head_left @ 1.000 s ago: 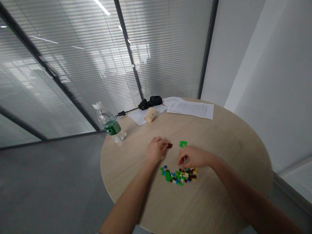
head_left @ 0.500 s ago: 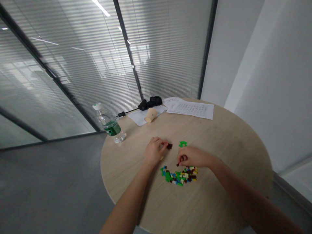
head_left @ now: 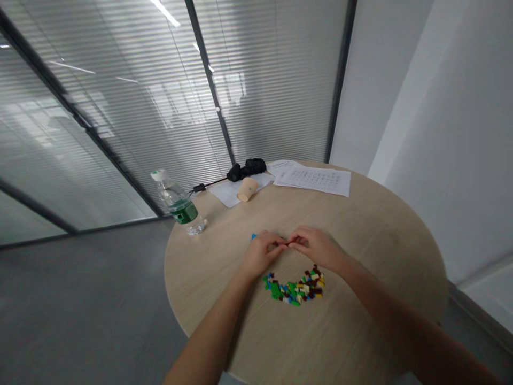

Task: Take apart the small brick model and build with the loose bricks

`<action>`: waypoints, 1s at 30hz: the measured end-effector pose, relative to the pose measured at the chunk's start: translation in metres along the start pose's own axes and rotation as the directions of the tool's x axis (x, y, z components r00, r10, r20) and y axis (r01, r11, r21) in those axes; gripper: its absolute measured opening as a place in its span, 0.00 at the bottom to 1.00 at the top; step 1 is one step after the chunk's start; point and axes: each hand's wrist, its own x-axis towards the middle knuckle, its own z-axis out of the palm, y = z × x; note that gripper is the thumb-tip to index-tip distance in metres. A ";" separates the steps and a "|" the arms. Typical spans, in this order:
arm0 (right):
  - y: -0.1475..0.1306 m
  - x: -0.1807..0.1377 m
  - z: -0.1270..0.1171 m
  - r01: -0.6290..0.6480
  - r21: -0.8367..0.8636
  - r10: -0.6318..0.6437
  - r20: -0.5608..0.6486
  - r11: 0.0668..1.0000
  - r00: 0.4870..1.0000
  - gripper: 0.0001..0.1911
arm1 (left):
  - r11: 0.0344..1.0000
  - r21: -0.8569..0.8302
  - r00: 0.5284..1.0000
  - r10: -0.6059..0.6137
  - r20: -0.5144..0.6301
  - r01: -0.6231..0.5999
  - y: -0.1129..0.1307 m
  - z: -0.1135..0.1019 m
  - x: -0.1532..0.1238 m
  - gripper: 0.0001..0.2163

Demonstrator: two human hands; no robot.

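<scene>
My left hand and my right hand meet fingertip to fingertip just above the round table. Each is closed in a pinch, and a sliver of small dark brown building bricks shows between the fingertips. How the bricks join is hidden by my fingers. Below the hands lies a curved pile of small building bricks in green, brown, blue, cream and yellow. A bit of blue brick peeks out behind my left hand. The green bricks seen before are now hidden.
On the wooden table, a clear water bottle with a green label stands at the left edge. Toward the back are a paper cup on its side, printed sheets and a black object with a cable.
My right hand has moved up and left from the brick pile, carrying a brown brick to the brown piece in my left hand. My left hand has shifted slightly right.
</scene>
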 end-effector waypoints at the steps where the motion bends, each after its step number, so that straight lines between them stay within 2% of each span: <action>1: 0.001 0.000 0.001 -0.010 0.008 0.010 -0.022 1.000 1.000 0.04 | 1.000 0.010 1.000 -0.002 -0.017 0.002 -0.002 0.000 0.000 0.06; 5: 0.004 0.000 0.000 -0.047 -0.004 0.047 -0.068 0.999 0.997 0.07 | 0.989 0.138 0.991 -0.039 -0.132 0.057 -0.010 -0.002 0.002 0.07; 8: 0.003 -0.001 -0.004 -0.036 -0.034 0.036 0.011 0.999 0.999 0.08 | 0.949 0.287 0.977 -0.079 -0.196 0.134 -0.015 -0.002 0.005 0.07; 14: 0.001 -0.002 -0.008 -0.047 -0.128 0.068 0.166 0.991 0.984 0.09 | 0.878 0.454 0.987 -0.107 -0.117 0.149 -0.013 0.000 0.007 0.07; 18: 0.007 -0.004 -0.011 -0.082 -0.086 0.102 0.268 0.993 0.958 0.07 | 0.875 0.459 0.987 -0.123 -0.106 0.158 -0.011 -0.001 0.007 0.07; 24: 0.015 -0.009 -0.018 -0.155 -0.030 0.149 0.502 0.987 0.852 0.06 | 0.894 0.413 0.981 -0.125 -0.146 0.175 -0.011 -0.003 0.003 0.08; 30: 0.013 -0.011 -0.016 -0.149 -0.064 0.159 0.558 0.987 0.814 0.04 | 0.920 0.356 0.978 -0.104 -0.182 0.164 -0.009 -0.007 0.000 0.09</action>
